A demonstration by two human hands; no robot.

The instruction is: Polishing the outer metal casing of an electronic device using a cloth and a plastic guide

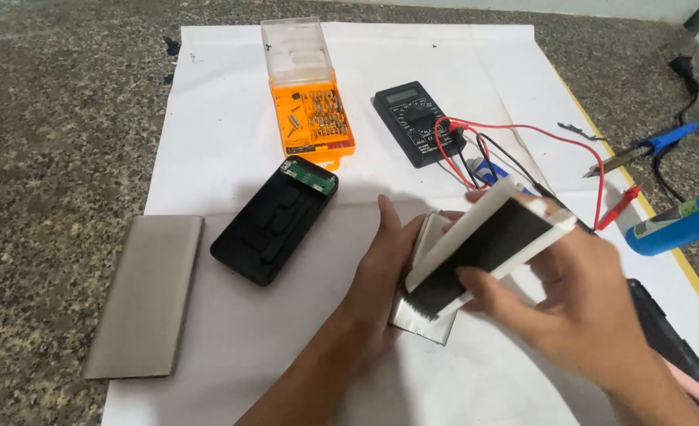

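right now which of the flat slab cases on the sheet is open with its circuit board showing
The black case in the middle, with a green board at its top end. The grey slab to its left is closed and plain, and the white one is in the hands.

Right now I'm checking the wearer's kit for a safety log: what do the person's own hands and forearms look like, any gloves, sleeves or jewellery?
Both are bare: the left hand and right hand wear no gloves, and no rings or watch show. No sleeve reaches either visible forearm. Fingernails are short and unpainted.
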